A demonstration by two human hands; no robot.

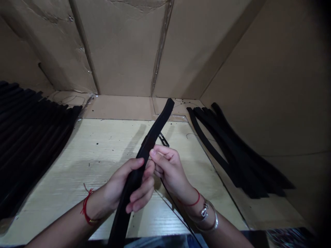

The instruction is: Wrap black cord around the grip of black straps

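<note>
A long, slightly curved black strip (160,119) runs from the bottom edge up over the middle of the work surface. My left hand (137,184) is wrapped round it, thumb on top and fingers underneath. Against the strip's right edge, my right hand (168,167) is closed in a pinch of thumb and index finger; what lies between the fingertips is too small to make out. A small black slotted piece (163,140) shows just beyond the right hand, and I cannot tell whether that hand holds it. Below the right hand, a thin black cord (176,208) runs down toward the bottom edge.
Several black strips (33,137) lie side by side at the left. A looser pile of similar strips (232,155) is at the right. Cardboard walls (124,48) enclose the back and sides of the pale wooden board (100,144), which has small dark scraps on it.
</note>
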